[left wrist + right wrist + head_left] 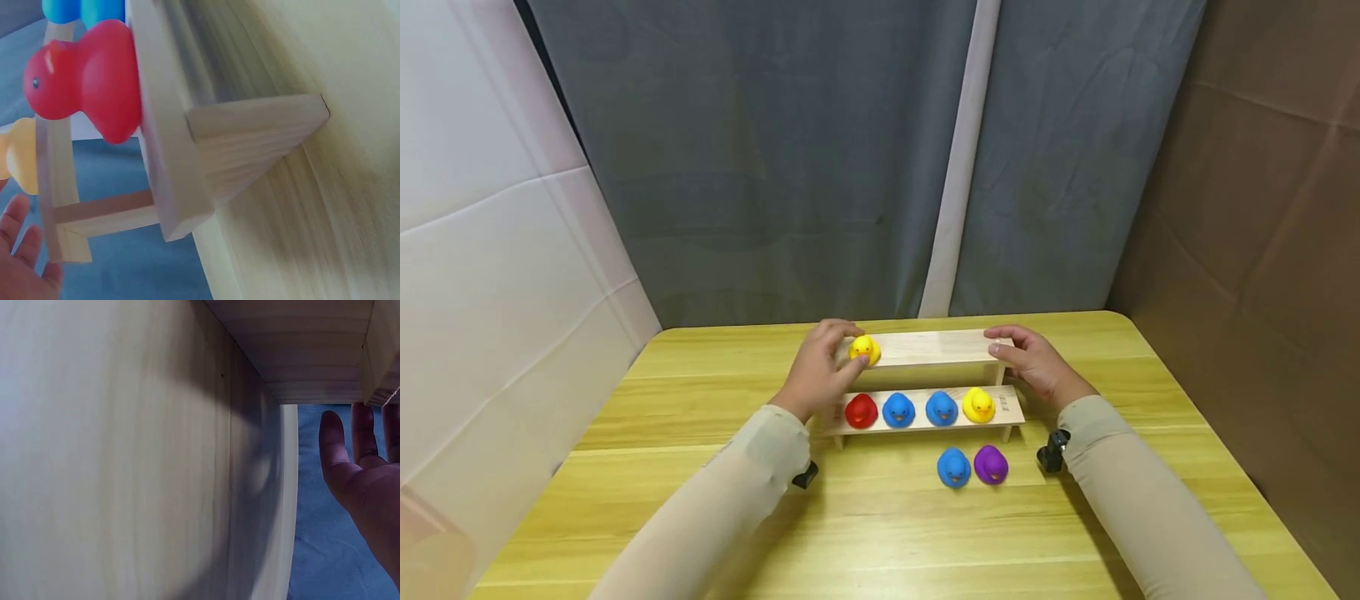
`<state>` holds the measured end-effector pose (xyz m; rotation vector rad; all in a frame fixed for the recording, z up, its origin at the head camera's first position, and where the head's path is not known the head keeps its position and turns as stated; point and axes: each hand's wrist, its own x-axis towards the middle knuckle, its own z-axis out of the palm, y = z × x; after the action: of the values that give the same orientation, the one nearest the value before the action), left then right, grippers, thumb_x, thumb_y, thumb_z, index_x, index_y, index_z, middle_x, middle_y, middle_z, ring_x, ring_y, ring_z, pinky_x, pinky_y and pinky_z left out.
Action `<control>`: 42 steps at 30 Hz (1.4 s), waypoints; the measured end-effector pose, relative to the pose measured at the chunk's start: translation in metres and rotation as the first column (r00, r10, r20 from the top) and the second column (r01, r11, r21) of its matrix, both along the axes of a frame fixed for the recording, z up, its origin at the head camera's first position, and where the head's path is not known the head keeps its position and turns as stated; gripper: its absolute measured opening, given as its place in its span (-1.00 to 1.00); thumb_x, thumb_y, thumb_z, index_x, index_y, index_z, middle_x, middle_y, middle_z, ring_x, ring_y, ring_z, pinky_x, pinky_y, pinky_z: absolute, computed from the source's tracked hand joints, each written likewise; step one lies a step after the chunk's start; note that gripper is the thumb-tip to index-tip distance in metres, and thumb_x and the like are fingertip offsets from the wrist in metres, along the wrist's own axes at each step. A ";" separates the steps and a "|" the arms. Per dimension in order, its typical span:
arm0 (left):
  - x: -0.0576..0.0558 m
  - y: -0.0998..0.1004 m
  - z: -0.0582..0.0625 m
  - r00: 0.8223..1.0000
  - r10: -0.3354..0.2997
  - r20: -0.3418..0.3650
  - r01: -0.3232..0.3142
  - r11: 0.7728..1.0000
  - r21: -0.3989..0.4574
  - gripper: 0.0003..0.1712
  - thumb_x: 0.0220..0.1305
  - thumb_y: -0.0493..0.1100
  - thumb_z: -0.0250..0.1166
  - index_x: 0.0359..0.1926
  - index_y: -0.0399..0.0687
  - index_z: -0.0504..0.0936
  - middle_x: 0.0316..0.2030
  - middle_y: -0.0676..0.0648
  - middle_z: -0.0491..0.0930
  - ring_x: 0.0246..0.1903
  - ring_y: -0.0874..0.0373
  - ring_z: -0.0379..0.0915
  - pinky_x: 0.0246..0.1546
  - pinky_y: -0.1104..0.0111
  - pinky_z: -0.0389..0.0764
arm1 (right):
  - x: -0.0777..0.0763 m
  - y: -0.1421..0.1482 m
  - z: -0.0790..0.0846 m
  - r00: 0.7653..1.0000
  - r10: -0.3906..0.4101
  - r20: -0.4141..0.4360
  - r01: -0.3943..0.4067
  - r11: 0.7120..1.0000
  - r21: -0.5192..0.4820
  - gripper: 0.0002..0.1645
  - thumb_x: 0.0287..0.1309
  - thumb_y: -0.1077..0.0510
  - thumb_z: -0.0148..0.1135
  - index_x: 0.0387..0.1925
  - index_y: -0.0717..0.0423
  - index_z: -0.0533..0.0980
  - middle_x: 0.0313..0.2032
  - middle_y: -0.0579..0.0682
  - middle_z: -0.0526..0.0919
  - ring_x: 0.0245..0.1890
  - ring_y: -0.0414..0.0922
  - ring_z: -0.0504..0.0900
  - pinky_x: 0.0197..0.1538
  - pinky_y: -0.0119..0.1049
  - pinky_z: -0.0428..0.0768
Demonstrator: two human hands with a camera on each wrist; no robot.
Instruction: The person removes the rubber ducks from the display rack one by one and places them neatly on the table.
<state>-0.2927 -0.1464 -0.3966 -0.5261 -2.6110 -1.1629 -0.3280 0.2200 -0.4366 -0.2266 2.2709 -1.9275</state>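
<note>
My left hand [822, 367] is at the left end of the upper wooden shelf [928, 347], thumb in front of and fingers behind a yellow rubber duck [864, 347], pinching it. In the left wrist view this yellow duck [22, 155] sits against the shelf, with other fingers spread beside the shelf end. My right hand [1033, 362] grips the shelf's right end between thumb and fingers. On the lower shelf [917, 426] stand a red duck [861, 411], two blue ducks [898, 410] and another yellow duck [978, 405].
A blue duck [953, 467] and a purple duck [991, 464] stand side by side on the wooden table [880, 542], in front of the lower shelf. Behind the table hangs a grey curtain [760, 167]. Pale cloth is at left, brown cloth [1247, 208] at right.
</note>
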 end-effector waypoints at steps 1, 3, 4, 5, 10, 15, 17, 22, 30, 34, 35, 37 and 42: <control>0.001 0.000 0.001 1.000 0.000 -0.003 0.000 1.000 0.006 -0.60 0.34 -0.14 0.41 0.17 -0.06 0.65 0.27 -0.09 0.50 0.35 -0.11 0.35 0.43 -0.09 0.39 | 0.000 0.000 0.000 1.000 0.002 0.003 -0.002 1.000 0.002 -0.43 0.53 0.02 0.22 0.39 0.20 0.42 0.34 0.19 0.43 0.19 0.05 0.56 0.27 -0.05 0.59; 0.004 0.000 0.003 1.000 -0.006 -0.011 0.006 1.000 0.026 -0.61 0.33 -0.15 0.42 0.15 -0.09 0.65 0.27 -0.10 0.50 0.35 -0.11 0.35 0.43 -0.08 0.40 | 0.000 -0.001 0.000 1.000 0.001 0.011 -0.001 1.000 0.002 -0.43 0.52 0.02 0.22 0.40 0.20 0.41 0.36 0.20 0.42 0.22 0.08 0.55 0.32 0.01 0.56; 0.006 0.000 0.004 1.000 -0.011 -0.014 0.011 0.999 0.039 -0.61 0.33 -0.16 0.43 0.14 -0.10 0.66 0.26 -0.10 0.50 0.35 -0.11 0.35 0.43 -0.08 0.41 | 0.000 -0.001 0.000 1.000 0.002 0.014 -0.003 1.000 0.003 -0.42 0.53 0.02 0.22 0.41 0.21 0.41 0.37 0.20 0.41 0.24 0.09 0.54 0.34 0.04 0.54; 0.008 0.000 0.005 1.000 -0.016 -0.016 0.017 0.998 0.053 -0.62 0.33 -0.16 0.44 0.14 -0.10 0.66 0.26 -0.10 0.51 0.35 -0.11 0.35 0.42 -0.07 0.42 | 0.000 -0.001 0.000 1.000 0.002 0.016 -0.002 1.000 0.002 -0.42 0.53 0.02 0.22 0.41 0.21 0.40 0.37 0.21 0.40 0.25 0.10 0.53 0.36 0.07 0.52; 0.020 -0.001 0.007 0.998 -0.053 -0.033 0.056 0.993 0.102 -0.61 0.31 -0.20 0.46 0.14 -0.07 0.65 0.23 -0.10 0.52 0.32 -0.08 0.38 0.34 -0.05 0.53 | 0.001 -0.001 0.000 1.000 0.001 0.014 -0.001 1.000 0.000 -0.41 0.53 0.03 0.21 0.42 0.22 0.40 0.39 0.21 0.39 0.25 0.11 0.53 0.39 0.11 0.50; 0.031 0.000 0.008 0.996 -0.074 -0.054 0.080 0.991 0.107 -0.62 0.29 -0.21 0.47 0.12 -0.10 0.66 0.23 -0.10 0.54 0.30 -0.09 0.42 0.34 -0.06 0.52 | 0.000 -0.001 -0.001 1.000 0.000 0.002 0.000 1.000 -0.006 -0.44 0.53 0.04 0.21 0.39 0.22 0.41 0.34 0.17 0.43 0.19 0.04 0.56 0.32 0.02 0.56; 0.035 0.001 0.007 0.995 -0.080 -0.060 0.086 0.991 0.104 -0.63 0.29 -0.21 0.47 0.10 -0.11 0.66 0.24 -0.11 0.55 0.32 -0.09 0.43 0.37 -0.07 0.49 | -0.001 -0.001 -0.002 1.000 -0.001 -0.001 0.001 1.000 -0.009 -0.45 0.53 0.04 0.21 0.38 0.21 0.42 0.32 0.15 0.44 0.17 0.02 0.57 0.30 -0.01 0.57; 0.049 0.006 0.006 0.991 -0.116 -0.063 0.123 0.986 0.114 -0.63 0.25 -0.23 0.50 0.08 -0.09 0.68 0.24 -0.15 0.57 0.33 -0.08 0.43 0.40 -0.09 0.45 | 0.000 -0.001 -0.001 1.000 -0.003 0.007 0.003 1.000 -0.012 -0.45 0.53 0.04 0.22 0.39 0.20 0.42 0.34 0.16 0.42 0.20 0.05 0.56 0.32 0.01 0.57; 0.074 0.022 -0.001 0.971 -0.210 -0.117 0.220 0.972 0.082 -0.62 0.22 -0.22 0.53 0.06 -0.06 0.69 0.21 -0.14 0.60 0.25 -0.04 0.50 0.25 -0.06 0.61 | -0.001 0.000 -0.003 1.000 -0.001 0.003 0.001 1.000 -0.009 -0.44 0.53 0.03 0.22 0.39 0.22 0.41 0.30 0.14 0.45 0.16 0.01 0.57 0.29 -0.03 0.58; 0.086 0.029 -0.005 0.961 -0.260 -0.094 0.269 0.957 0.105 -0.62 0.24 -0.23 0.53 0.07 -0.04 0.68 0.22 -0.13 0.59 0.24 -0.05 0.51 0.17 -0.05 0.66 | -0.001 0.001 -0.004 1.000 0.000 -0.013 0.000 1.000 -0.015 -0.43 0.53 0.03 0.21 0.39 0.24 0.41 0.27 0.12 0.47 0.10 -0.05 0.60 0.24 -0.07 0.60; 0.089 0.031 -0.006 0.958 -0.272 -0.087 0.281 0.953 0.113 -0.62 0.24 -0.24 0.52 0.07 -0.05 0.68 0.22 -0.13 0.59 0.23 -0.05 0.51 0.17 -0.05 0.66 | -0.001 0.001 -0.004 1.000 0.000 -0.016 0.000 1.000 -0.016 -0.43 0.53 0.03 0.21 0.39 0.24 0.41 0.26 0.12 0.47 0.09 -0.06 0.60 0.23 -0.08 0.60; 0.092 0.033 -0.008 0.954 -0.291 -0.077 0.299 0.947 0.122 -0.63 0.25 -0.24 0.52 0.06 -0.04 0.68 0.21 -0.13 0.59 0.23 -0.04 0.52 0.18 -0.05 0.65 | -0.001 0.001 -0.004 1.000 -0.002 -0.020 0.002 1.000 -0.019 -0.43 0.53 0.04 0.21 0.39 0.24 0.41 0.26 0.12 0.48 0.08 -0.06 0.60 0.21 -0.09 0.60; 0.098 0.037 -0.015 0.954 -0.295 -0.057 0.300 0.946 0.120 -0.65 0.25 -0.21 0.54 0.03 0.03 0.69 0.17 -0.03 0.61 0.20 0.05 0.52 0.18 -0.08 0.60 | -0.001 0.001 -0.004 1.000 -0.007 -0.023 0.006 1.000 -0.019 -0.44 0.53 0.04 0.21 0.38 0.23 0.41 0.25 0.09 0.49 0.07 -0.07 0.60 0.19 -0.12 0.60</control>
<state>-0.1952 -0.1099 -0.4118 -0.9306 -2.4615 -1.3820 -0.3287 0.2205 -0.4405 -0.2452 2.2712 -1.9611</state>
